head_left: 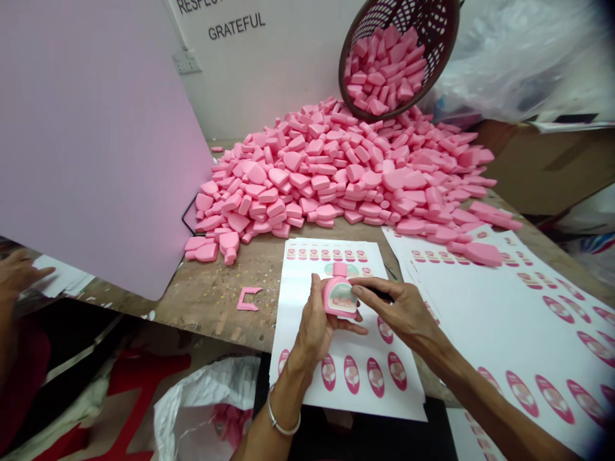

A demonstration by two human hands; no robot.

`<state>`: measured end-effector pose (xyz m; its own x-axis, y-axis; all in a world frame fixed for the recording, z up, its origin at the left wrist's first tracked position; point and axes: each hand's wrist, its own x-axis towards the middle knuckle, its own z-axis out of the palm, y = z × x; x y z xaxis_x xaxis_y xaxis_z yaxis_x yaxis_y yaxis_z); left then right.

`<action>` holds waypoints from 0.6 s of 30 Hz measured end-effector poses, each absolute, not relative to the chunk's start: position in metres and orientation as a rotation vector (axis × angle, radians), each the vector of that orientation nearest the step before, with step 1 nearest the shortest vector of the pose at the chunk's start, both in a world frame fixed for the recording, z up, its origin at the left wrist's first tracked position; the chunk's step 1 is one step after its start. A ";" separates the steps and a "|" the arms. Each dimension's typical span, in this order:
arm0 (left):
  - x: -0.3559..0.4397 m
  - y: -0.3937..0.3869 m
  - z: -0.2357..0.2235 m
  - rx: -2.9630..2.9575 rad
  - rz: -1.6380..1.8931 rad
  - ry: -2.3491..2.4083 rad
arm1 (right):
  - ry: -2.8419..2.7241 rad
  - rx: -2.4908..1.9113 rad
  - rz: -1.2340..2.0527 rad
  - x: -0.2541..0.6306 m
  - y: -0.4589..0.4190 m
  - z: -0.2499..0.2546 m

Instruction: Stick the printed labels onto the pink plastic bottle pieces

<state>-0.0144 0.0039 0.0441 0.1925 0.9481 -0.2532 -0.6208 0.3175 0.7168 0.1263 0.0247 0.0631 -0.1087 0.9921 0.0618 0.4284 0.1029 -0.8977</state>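
Note:
My left hand is wrapped round a small pink bottle, holding it upright with its cap at the top. A pale label with a pink print covers the bottle's front. From the right, my right hand reaches the bottle, its thumb and forefinger closed at the label's upper right edge. A slim dark tool shows inside that hand; its kind is not clear. Beneath both hands lies a sheet of stickers with rows of pink ovals and small labels.
A large heap of pink bottles spreads behind, under a tipped brown basket. More sticker sheets lie right. A pink bracket-shaped piece lies left, near a big pink panel. Another person's hand shows far left. Below is a white sack.

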 end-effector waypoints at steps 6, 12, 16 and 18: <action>-0.018 0.003 0.045 0.534 1.157 0.741 | -1.669 -1.413 0.935 0.126 0.025 0.060; -0.020 0.002 0.047 0.735 1.175 0.777 | -1.792 -1.359 0.776 0.125 0.027 0.058; -0.017 -0.001 0.048 0.774 1.190 0.785 | -2.040 -1.360 0.389 0.128 0.026 0.058; -0.017 -0.003 0.047 0.744 1.195 0.783 | -2.099 -1.423 0.200 0.133 0.027 0.058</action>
<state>-0.0166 -0.0026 0.0471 0.1815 0.9748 -0.1294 -0.5079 0.2056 0.8365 0.1335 0.0273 0.0585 -0.2548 0.8875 0.3841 0.7991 0.4169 -0.4332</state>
